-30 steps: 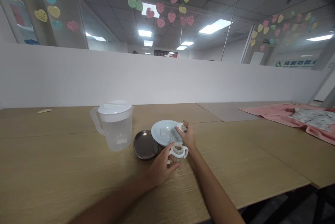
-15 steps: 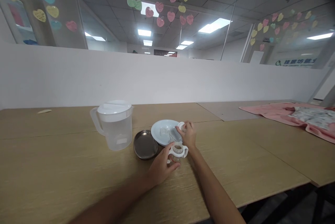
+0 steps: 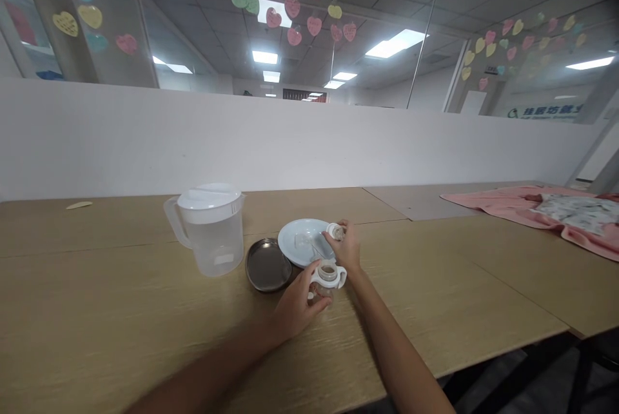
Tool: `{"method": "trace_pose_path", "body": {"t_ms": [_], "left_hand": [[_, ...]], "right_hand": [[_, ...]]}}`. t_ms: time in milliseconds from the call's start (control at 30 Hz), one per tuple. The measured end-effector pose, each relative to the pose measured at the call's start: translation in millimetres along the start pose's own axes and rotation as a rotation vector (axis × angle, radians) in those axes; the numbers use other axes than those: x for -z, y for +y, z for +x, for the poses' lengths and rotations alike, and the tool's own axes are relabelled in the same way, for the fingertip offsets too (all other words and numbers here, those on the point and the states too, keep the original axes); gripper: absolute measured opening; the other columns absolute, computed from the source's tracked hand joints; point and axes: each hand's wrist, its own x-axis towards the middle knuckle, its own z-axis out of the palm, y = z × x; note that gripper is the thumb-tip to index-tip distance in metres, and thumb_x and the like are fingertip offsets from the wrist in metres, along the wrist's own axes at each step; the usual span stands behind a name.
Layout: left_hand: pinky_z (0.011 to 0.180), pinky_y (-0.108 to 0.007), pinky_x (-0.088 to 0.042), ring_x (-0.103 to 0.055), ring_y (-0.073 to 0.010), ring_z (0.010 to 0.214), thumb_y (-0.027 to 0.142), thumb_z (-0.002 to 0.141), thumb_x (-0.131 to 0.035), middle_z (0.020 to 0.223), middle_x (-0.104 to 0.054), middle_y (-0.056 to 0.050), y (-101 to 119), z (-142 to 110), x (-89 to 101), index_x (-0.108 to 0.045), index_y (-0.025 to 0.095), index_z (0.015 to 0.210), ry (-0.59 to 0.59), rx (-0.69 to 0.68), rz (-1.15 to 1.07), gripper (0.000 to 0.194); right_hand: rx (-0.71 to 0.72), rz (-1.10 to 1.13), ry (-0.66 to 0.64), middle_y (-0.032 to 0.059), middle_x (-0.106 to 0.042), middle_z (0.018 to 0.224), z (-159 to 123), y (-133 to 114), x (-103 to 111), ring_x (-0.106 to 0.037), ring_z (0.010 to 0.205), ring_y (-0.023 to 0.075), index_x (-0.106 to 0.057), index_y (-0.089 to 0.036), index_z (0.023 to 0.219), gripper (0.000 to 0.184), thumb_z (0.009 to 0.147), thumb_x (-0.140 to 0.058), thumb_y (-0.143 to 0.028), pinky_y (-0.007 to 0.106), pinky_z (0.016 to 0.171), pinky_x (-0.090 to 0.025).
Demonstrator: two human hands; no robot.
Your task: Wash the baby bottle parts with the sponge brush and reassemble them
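My left hand [image 3: 296, 305] is wrapped round a small clear baby bottle [image 3: 327, 278] with a white collar and two side handles, standing on the wooden table [image 3: 120, 311]. Its top is off, and something brownish shows inside. My right hand [image 3: 346, 247] is closed on the bottle's small white and clear cap [image 3: 335, 231], held just above the right edge of a white plate [image 3: 302, 241]. A clear small piece lies on the plate.
A round metal dish [image 3: 265, 264] lies left of the plate. A clear plastic pitcher [image 3: 211, 230] with a white lid stands further left. Pink cloth [image 3: 541, 206] is spread at the far right. A low white partition [image 3: 290, 143] backs the table.
Both hands keep their hold and barely move. The camera tilts slightly, so everything sits a touch higher and to the left.
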Motion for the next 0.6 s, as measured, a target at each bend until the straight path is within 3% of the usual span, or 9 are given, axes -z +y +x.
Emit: {"method": "trace_pose_path", "body": {"t_ms": [367, 600], "left_hand": [[0.1, -0.039, -0.04, -0.049, -0.0233, 0.116, 0.022, 0.077, -0.062, 0.133, -0.049, -0.009, 3.1, 0.6, 0.9, -0.034, 0.023, 0.135, -0.016, -0.012, -0.018, 0.065], [0.102, -0.041, -0.038, -0.049, -0.0241, 0.117, 0.024, 0.076, -0.063, 0.133, -0.05, -0.01, 0.3, 0.4, -0.3, -0.034, 0.022, 0.135, 0.004, -0.006, 0.016, 0.066]], "right_hand": [[0.119, -0.086, 0.046, 0.0032, -0.055, 0.084, 1.9, -2.4, 2.5, -0.052, 0.08, 0.0187, -0.046, -0.021, 0.082, 0.032, 0.074, -0.057, -0.05, 0.03, 0.07, -0.042], [-0.066, -0.2, -0.056, 0.0024, -0.059, 0.083, -0.6, -6.8, 4.4, -0.055, 0.069, 0.0171, -0.052, -0.019, 0.097, 0.031, 0.077, -0.053, -0.043, 0.027, 0.062, -0.037]]}}
